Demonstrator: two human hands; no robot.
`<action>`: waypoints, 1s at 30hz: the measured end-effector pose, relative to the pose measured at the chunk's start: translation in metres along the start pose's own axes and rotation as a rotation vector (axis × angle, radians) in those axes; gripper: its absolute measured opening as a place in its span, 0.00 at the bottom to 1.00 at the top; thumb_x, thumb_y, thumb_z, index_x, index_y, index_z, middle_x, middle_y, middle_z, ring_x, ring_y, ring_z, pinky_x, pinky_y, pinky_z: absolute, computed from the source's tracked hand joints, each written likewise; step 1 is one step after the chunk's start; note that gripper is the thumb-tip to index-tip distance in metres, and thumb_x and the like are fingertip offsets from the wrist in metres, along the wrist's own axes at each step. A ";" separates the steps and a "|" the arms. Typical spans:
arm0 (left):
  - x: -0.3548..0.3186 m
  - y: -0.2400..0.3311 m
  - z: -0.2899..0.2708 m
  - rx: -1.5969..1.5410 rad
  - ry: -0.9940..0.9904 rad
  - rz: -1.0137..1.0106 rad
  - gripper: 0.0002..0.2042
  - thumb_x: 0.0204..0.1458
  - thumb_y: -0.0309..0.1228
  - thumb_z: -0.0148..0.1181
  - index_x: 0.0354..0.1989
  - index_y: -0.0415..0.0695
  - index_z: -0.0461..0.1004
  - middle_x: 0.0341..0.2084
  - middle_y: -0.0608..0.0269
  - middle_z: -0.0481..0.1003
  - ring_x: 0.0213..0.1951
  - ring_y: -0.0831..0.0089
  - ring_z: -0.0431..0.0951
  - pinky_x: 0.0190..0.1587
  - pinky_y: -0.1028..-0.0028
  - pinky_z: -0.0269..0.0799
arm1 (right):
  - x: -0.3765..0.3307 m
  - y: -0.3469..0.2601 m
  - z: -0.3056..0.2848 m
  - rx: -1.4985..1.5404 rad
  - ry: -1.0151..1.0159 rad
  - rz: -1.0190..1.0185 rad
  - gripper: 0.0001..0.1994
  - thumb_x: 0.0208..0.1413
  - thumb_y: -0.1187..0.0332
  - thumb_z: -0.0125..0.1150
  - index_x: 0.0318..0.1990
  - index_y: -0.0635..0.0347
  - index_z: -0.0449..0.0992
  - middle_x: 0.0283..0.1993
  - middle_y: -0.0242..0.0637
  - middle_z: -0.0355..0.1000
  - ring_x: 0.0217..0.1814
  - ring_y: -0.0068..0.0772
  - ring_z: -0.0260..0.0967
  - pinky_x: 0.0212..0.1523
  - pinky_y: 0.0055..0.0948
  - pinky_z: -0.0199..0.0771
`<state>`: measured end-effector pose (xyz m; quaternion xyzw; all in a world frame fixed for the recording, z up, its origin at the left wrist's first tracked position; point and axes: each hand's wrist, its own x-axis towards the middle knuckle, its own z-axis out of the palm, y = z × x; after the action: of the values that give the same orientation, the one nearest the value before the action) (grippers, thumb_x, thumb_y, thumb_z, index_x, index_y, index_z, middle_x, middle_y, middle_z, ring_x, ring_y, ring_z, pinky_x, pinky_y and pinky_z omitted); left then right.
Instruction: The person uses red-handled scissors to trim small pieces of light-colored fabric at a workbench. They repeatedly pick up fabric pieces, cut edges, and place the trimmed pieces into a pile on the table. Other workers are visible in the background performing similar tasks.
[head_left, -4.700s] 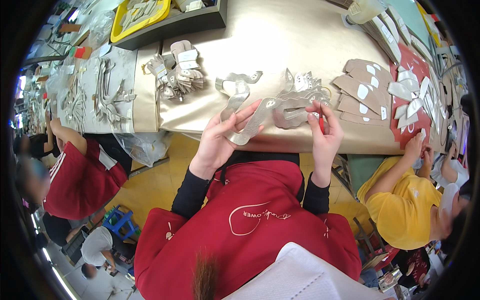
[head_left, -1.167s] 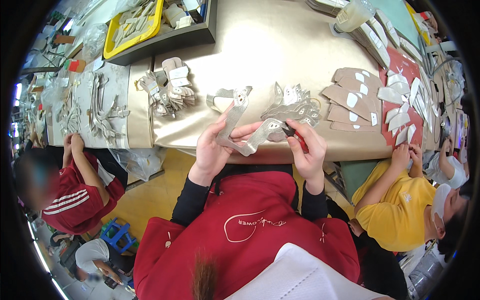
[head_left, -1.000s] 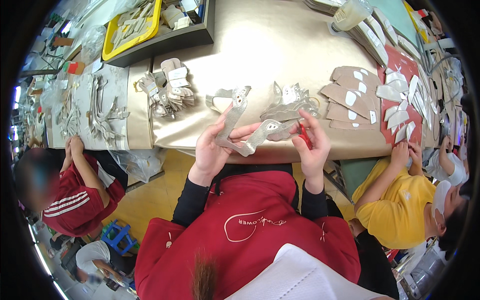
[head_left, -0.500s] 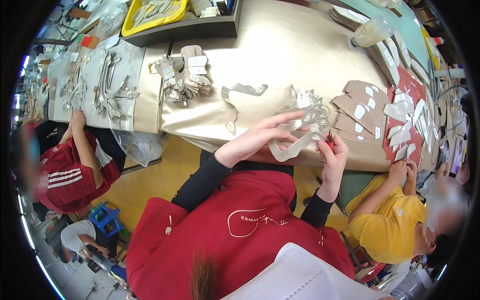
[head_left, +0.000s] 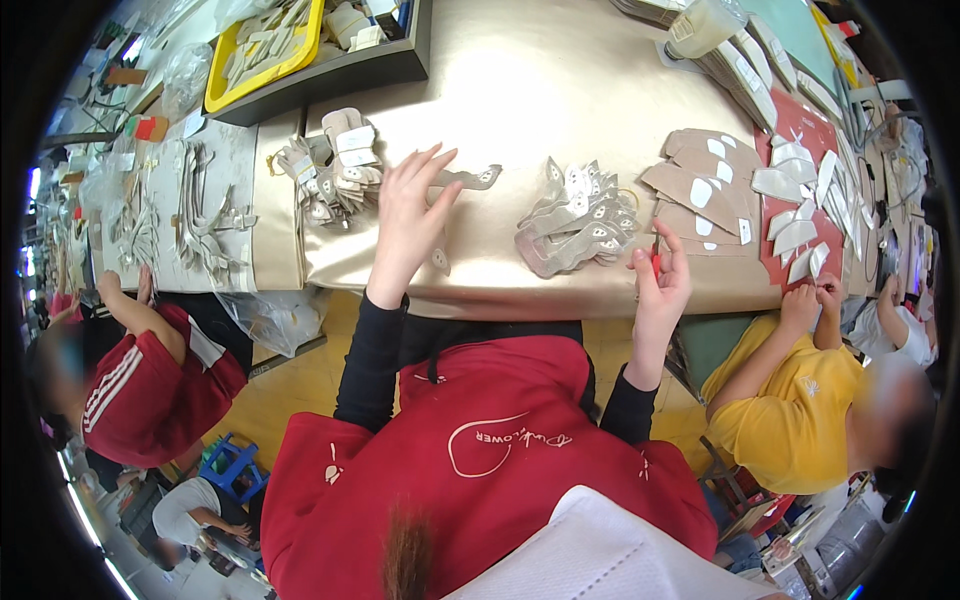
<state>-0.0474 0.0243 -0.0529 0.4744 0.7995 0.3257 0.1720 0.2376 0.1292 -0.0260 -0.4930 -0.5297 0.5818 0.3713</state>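
Partly beneath the spread, empty left hand (head_left: 408, 220) lies a thin, wavy silver-grey strip (head_left: 482, 179) — likely light, pliant, best edge-pinched; the right hand (head_left: 662, 287) grips a small red tool (head_left: 656, 263).

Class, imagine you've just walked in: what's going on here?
At a gold table, the person's left hand is spread open over a curved piece; whether it touches isn't clear. The right hand holds a small red tool. Between the hands lies a pile of silver pieces. Brown pieces lie fanned out beyond the right hand.
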 end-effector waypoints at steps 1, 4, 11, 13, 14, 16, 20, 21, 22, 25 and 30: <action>0.000 -0.003 0.001 0.264 0.083 0.087 0.21 0.55 0.32 0.60 0.58 0.44 0.73 0.60 0.53 0.70 0.62 0.57 0.68 0.62 0.65 0.65 | 0.001 -0.003 0.000 0.015 0.013 -0.002 0.21 0.60 0.79 0.59 0.61 0.66 0.67 0.35 0.29 0.71 0.36 0.16 0.67 0.43 0.17 0.68; -0.008 -0.006 0.002 0.159 0.027 -0.012 0.21 0.49 0.28 0.64 0.54 0.43 0.74 0.49 0.54 0.72 0.55 0.55 0.68 0.57 0.64 0.65 | 0.002 -0.009 -0.004 0.045 0.047 -0.037 0.21 0.60 0.79 0.59 0.61 0.66 0.67 0.35 0.28 0.70 0.37 0.16 0.67 0.43 0.17 0.68; -0.022 -0.003 0.001 0.142 -0.062 -0.063 0.11 0.47 0.27 0.67 0.36 0.39 0.73 0.36 0.55 0.72 0.44 0.61 0.71 0.47 0.63 0.67 | 0.000 -0.005 -0.002 0.092 0.008 -0.007 0.20 0.60 0.79 0.59 0.60 0.67 0.68 0.35 0.29 0.70 0.37 0.17 0.67 0.43 0.18 0.67; -0.023 0.002 -0.001 -0.061 -0.092 -0.078 0.09 0.50 0.28 0.66 0.34 0.39 0.72 0.33 0.58 0.74 0.39 0.67 0.73 0.41 0.67 0.68 | -0.003 -0.005 0.001 0.101 -0.019 -0.007 0.20 0.59 0.80 0.59 0.59 0.68 0.68 0.35 0.29 0.70 0.37 0.17 0.67 0.43 0.18 0.68; -0.024 0.006 -0.002 -0.283 -0.128 -0.148 0.08 0.52 0.28 0.65 0.33 0.40 0.71 0.31 0.60 0.74 0.34 0.71 0.73 0.36 0.70 0.69 | -0.004 -0.006 0.002 0.097 -0.041 -0.016 0.20 0.60 0.79 0.59 0.59 0.68 0.68 0.36 0.29 0.70 0.37 0.17 0.67 0.44 0.18 0.68; -0.027 0.016 -0.007 -0.653 -0.200 -0.300 0.06 0.55 0.29 0.63 0.34 0.41 0.73 0.26 0.64 0.75 0.26 0.80 0.72 0.27 0.76 0.66 | -0.005 -0.007 0.005 0.103 -0.085 -0.044 0.20 0.60 0.77 0.59 0.60 0.68 0.68 0.36 0.30 0.70 0.37 0.18 0.67 0.44 0.19 0.68; -0.038 0.043 -0.016 -0.997 -0.337 -0.510 0.10 0.60 0.28 0.58 0.48 0.41 0.75 0.22 0.69 0.75 0.17 0.89 0.68 0.17 0.86 0.55 | -0.003 -0.008 0.011 0.154 -0.156 -0.123 0.19 0.61 0.73 0.59 0.59 0.66 0.69 0.37 0.32 0.72 0.38 0.20 0.68 0.44 0.21 0.69; -0.039 0.049 -0.017 -1.023 -0.369 -0.528 0.13 0.61 0.27 0.57 0.53 0.40 0.74 0.21 0.69 0.75 0.17 0.90 0.68 0.16 0.88 0.52 | -0.004 -0.009 0.013 0.152 -0.158 -0.133 0.18 0.62 0.73 0.58 0.58 0.66 0.70 0.37 0.33 0.72 0.38 0.21 0.69 0.44 0.21 0.69; -0.041 0.054 -0.018 -1.066 -0.420 -0.524 0.19 0.62 0.27 0.54 0.62 0.40 0.70 0.17 0.69 0.73 0.15 0.90 0.68 0.15 0.88 0.49 | -0.004 -0.009 0.013 0.153 -0.153 -0.122 0.17 0.61 0.72 0.59 0.57 0.66 0.72 0.37 0.34 0.73 0.38 0.21 0.69 0.44 0.21 0.69; -0.045 0.069 -0.014 -1.173 -0.388 -0.508 0.18 0.63 0.28 0.53 0.61 0.40 0.71 0.14 0.69 0.72 0.13 0.89 0.67 0.15 0.87 0.48 | -0.006 -0.009 0.015 -0.134 -0.201 -0.345 0.15 0.59 0.73 0.61 0.53 0.66 0.75 0.38 0.36 0.75 0.37 0.22 0.70 0.42 0.22 0.70; -0.046 0.070 -0.011 -1.140 -0.388 -0.507 0.18 0.64 0.29 0.52 0.60 0.39 0.71 0.14 0.68 0.74 0.13 0.89 0.65 0.15 0.87 0.48 | 0.021 0.001 0.017 -0.361 -0.014 -0.279 0.17 0.52 0.72 0.70 0.49 0.64 0.78 0.38 0.38 0.76 0.36 0.25 0.72 0.40 0.25 0.72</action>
<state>0.0141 0.0044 0.0018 0.1558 0.5431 0.5565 0.6092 0.2163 0.1449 -0.0320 -0.4694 -0.6910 0.4240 0.3499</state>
